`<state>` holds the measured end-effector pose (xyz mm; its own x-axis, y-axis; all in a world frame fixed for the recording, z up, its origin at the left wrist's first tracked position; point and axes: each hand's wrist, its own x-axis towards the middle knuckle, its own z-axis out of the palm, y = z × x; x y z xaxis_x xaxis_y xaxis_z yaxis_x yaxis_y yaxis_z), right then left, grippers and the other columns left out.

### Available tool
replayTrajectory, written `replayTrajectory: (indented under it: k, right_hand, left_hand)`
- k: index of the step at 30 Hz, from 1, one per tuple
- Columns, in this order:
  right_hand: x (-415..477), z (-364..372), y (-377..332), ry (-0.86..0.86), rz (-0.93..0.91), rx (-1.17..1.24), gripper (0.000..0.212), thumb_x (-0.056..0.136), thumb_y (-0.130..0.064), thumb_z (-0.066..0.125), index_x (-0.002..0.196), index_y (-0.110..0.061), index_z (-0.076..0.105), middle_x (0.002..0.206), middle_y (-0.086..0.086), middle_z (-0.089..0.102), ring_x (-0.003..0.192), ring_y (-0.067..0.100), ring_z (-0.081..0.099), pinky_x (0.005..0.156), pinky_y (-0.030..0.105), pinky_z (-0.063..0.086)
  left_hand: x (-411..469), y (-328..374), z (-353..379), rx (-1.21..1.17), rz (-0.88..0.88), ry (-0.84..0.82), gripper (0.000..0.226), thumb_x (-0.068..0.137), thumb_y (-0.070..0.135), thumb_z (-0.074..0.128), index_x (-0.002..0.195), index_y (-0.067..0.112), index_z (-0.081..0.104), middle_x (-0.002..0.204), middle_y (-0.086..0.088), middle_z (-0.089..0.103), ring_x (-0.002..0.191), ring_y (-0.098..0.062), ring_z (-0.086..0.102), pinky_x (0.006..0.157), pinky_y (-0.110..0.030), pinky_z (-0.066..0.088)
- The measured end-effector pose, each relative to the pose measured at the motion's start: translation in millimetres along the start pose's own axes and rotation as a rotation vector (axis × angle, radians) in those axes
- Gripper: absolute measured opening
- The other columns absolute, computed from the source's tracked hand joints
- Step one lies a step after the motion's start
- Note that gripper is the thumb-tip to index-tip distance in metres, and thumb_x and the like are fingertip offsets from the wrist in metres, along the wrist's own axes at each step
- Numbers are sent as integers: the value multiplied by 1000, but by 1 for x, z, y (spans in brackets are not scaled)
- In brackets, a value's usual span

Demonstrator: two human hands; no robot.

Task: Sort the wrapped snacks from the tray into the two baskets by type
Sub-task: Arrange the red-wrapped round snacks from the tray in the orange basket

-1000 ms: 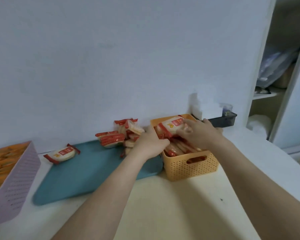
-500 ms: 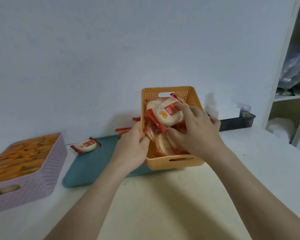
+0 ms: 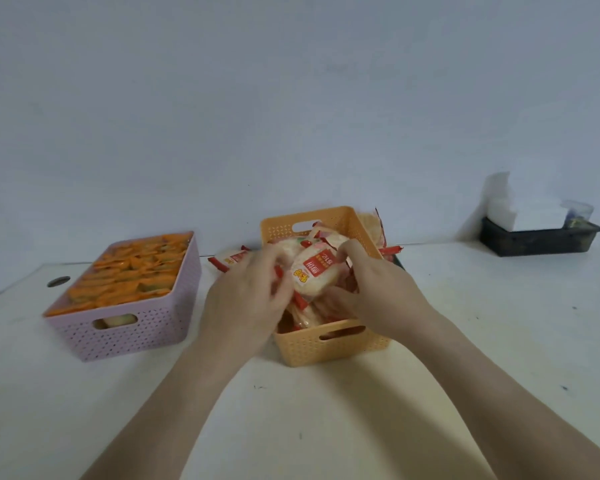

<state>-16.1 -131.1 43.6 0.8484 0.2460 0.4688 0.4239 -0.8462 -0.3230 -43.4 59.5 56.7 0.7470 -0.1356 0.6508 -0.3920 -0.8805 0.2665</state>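
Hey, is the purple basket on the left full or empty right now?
Full. The purple basket is packed with orange-wrapped snacks right up to its rim.

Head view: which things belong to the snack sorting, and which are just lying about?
Job: orange basket, purple basket, held red-and-white snack, loose snack behind the baskets.
Lying about: black box, round table hole.
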Motion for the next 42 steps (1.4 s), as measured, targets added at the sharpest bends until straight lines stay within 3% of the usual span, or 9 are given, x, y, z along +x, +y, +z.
replayTrajectory:
  k: [3, 6, 11, 20, 24, 29, 35, 39, 42]
  right_hand:
    - [-3, 4, -1, 37, 49, -10, 28, 93, -45, 52, 99, -23, 35, 83, -5, 66, 73, 20, 62, 65, 39, 52]
    - [-3, 3, -3, -15, 53, -40, 20, 93, -43, 51, 96, -26, 41, 88, -6, 65, 76, 18, 61, 67, 38, 53]
    - [-5, -1, -9, -90, 32, -51, 27, 87, -47, 59, 91, -26, 42, 82, -8, 63, 74, 18, 58, 64, 34, 45]
    - [10, -4, -13, -178, 64, -94, 63, 78, -38, 73, 121, -26, 30, 96, -9, 57, 79, 17, 56, 70, 37, 53]
    - [12, -2, -8, -16, 103, 16, 30, 85, -21, 58, 112, -23, 44, 88, -5, 63, 75, 21, 58, 62, 34, 49]
    - [13, -13, -4, 117, 217, 399, 21, 83, -20, 57, 101, -26, 65, 77, -13, 61, 77, 13, 61, 72, 35, 54]
    - [14, -17, 5, 157, 387, 819, 24, 80, -16, 71, 102, -20, 60, 93, 6, 71, 84, 21, 71, 76, 43, 59]
    - [10, -20, 2, 353, 430, 1016, 8, 86, -15, 66, 93, -13, 65, 94, 10, 70, 86, 22, 69, 73, 36, 58]
    - [6, -20, 4, 384, 341, 814, 5, 85, -17, 60, 87, -19, 64, 83, -4, 66, 80, 9, 63, 71, 28, 54]
  left_hand:
    - [8, 16, 3, 324, 61, -462, 35, 90, 53, 48, 79, 25, 65, 71, 6, 63, 69, -14, 58, 56, -30, 42]
    - [21, 19, 8, 397, 46, -606, 35, 86, 59, 54, 82, 25, 61, 75, 6, 61, 72, -15, 57, 59, -31, 44]
    - [31, 23, 20, 496, 72, -570, 60, 83, 52, 62, 126, 14, 42, 102, -4, 64, 92, -26, 60, 62, -35, 37]
    - [18, -4, 34, -250, -76, -169, 67, 68, -10, 62, 113, 39, 50, 85, 18, 45, 84, -7, 47, 70, -24, 40]
    - [19, -13, 17, -287, 2, -242, 68, 67, -13, 52, 116, 33, 61, 98, 15, 48, 94, -7, 49, 75, -15, 38]
    - [17, -7, 11, -66, 86, -511, 36, 79, 33, 40, 102, 40, 68, 96, 22, 58, 99, -9, 54, 97, -43, 39]
    - [27, -3, 16, 171, 65, -603, 51, 97, 49, 35, 59, 19, 52, 57, 6, 57, 68, -10, 55, 99, -42, 24]
    - [44, 16, 18, 286, 255, -513, 33, 95, 38, 46, 71, 23, 64, 63, 10, 55, 68, -9, 51, 78, -32, 35]
    - [64, 26, 42, 114, 203, -793, 20, 92, 29, 52, 94, 24, 72, 86, 7, 68, 80, -12, 61, 71, -32, 52]
